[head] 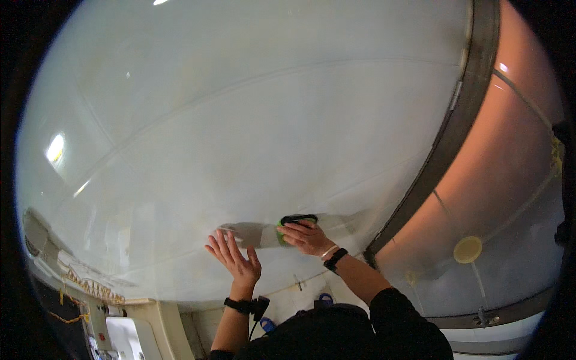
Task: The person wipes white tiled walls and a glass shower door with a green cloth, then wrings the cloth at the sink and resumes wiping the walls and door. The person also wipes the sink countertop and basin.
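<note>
A glossy white tiled wall point(279, 139) with faint joints fills most of the view in front of me. My right hand point(309, 238) grips a green scrubber with a black handle point(299, 219), held against the wall low and right of the middle. The fingers cover much of its green body. To the left, my left hand point(238, 263) is raised with its fingers spread, holding nothing. It is close to the wall; whether it touches cannot be told. A dark shadow or reflection lies on the tiles between the hands.
A dark door frame point(468, 108) curves along the right, beside a pinkish door panel point(504, 148) with a round yellow disc point(468, 249). At lower left are a white washbasin point(130, 337) and a row of yellowish hooks or clips point(94, 288). Blue slippers point(267, 325) stand on the tiled floor.
</note>
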Tool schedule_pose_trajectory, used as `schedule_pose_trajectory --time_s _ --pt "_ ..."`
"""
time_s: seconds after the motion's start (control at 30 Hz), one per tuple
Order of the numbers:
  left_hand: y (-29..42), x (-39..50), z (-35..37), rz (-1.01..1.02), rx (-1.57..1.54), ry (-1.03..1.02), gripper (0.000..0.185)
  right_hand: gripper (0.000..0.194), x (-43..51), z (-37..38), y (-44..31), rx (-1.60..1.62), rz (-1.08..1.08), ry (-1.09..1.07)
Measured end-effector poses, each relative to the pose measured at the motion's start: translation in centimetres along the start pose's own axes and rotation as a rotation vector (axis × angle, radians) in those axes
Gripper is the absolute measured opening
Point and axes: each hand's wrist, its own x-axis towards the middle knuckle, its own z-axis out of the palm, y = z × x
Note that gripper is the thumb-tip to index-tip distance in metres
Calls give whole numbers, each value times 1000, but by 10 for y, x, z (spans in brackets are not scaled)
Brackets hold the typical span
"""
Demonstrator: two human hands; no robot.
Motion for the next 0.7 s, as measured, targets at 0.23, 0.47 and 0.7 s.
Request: schedule_pose_trajectory --time_s 0.23,0.47,0.7 --pt "38 26 30 70 13 -38 61 15 0 -85 89 -49 492 106" --pt "69 30 52 152 -2 -111 60 31 -31 -43 43 10 574 279" --pt "85 46 68 216 -5 -104 59 30 5 -100 132 -33 551 729"
